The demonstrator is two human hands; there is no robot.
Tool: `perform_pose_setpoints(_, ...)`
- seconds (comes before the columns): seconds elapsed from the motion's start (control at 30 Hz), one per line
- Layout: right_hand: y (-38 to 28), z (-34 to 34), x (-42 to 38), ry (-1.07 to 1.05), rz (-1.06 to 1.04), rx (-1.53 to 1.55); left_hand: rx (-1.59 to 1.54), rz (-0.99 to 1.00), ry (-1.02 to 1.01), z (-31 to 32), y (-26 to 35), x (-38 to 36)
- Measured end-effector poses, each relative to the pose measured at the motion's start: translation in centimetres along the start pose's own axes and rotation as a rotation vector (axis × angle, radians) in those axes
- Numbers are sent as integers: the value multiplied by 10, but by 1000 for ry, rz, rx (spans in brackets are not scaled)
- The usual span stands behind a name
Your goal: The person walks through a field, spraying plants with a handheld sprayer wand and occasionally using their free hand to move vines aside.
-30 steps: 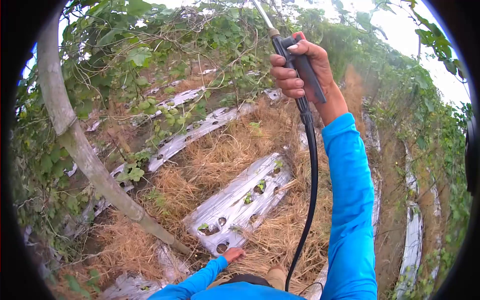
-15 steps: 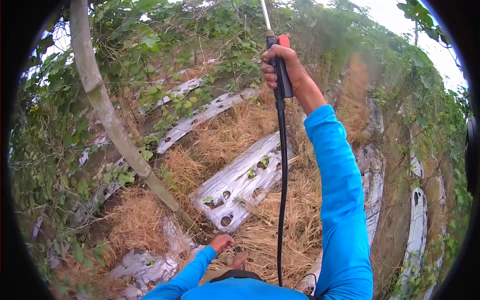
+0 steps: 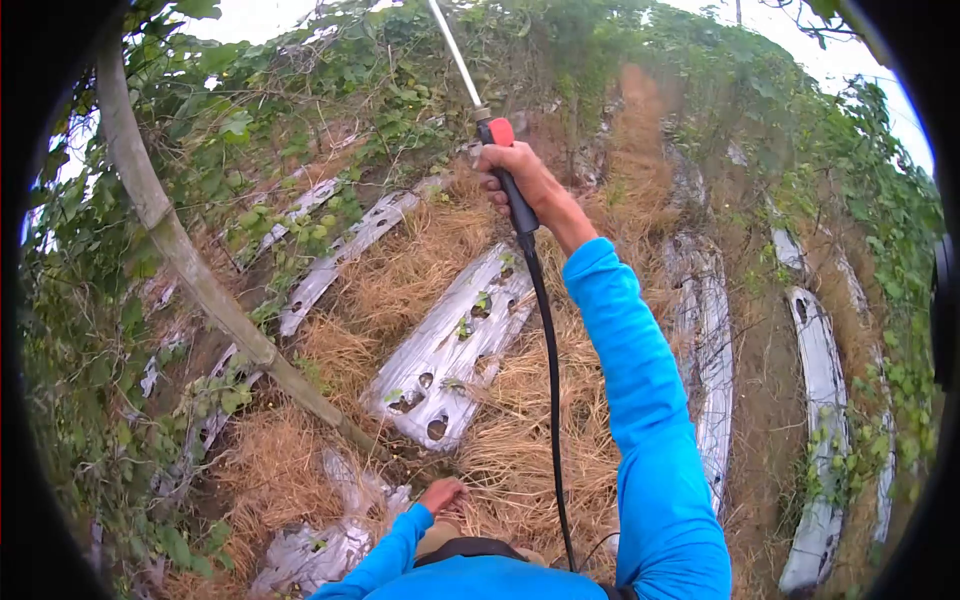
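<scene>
Black handle (image 3: 520,207): right grip (image 3: 522,176) clamped round it. Left grip (image 3: 443,494) low, closure unclear. Best: firm hold, wand (image 3: 456,54) steady, hose (image 3: 554,400) slack, clear of pole (image 3: 212,296).

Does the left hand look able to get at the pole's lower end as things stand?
Probably yes, perhaps with a stoop. The left hand is low and near the pole, with nothing visible blocking the way; the spray wand is up in the right hand. Depth is hard to judge.

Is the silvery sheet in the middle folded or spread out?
Spread out: the sheet lies long and flat, with its holes showing.
</scene>
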State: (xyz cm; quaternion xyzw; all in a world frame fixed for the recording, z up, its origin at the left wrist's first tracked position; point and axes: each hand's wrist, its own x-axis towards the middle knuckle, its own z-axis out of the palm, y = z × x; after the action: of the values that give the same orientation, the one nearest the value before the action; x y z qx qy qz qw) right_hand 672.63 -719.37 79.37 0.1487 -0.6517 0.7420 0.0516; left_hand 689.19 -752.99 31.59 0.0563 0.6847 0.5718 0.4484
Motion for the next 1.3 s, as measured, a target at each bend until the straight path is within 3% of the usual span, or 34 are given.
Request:
perform_pose_setpoints(0.1, 30, 8, -36, 419, -198, -668, -88, -19, -50, 0, -20, 7)
perform_pose_setpoints(0.23, 28, 39, -87, 828, -35, -996, -72, 6, -152, -11, -41, -6)
perform_pose_setpoints(0.33, 35, 61, -131, 981, -37, -1137, -69, 47, -189, -21, -73, -29)
perform_pose_setpoints(0.4, 47, 90, -181, 1039, 47, -1213, -25, -9, -142, -32, -88, -56)
perform_pose_setpoints(0.57, 88, 156, -282, 1127, 101, -1264, -75, -94, -277, -72, -145, -132)
perform_pose_setpoints(0.73, 55, 210, -336, 1188, 166, -1234, 62, -274, -240, -92, -166, -192)
perform_pose_setpoints(1.1, -48, 268, -456, 1388, 197, -1258, 34, 13, -367, -88, -179, -252)
perform_pose_setpoints(1.3, -85, 310, -520, 1414, 194, -1300, 118, -26, -299, -98, -220, -324)
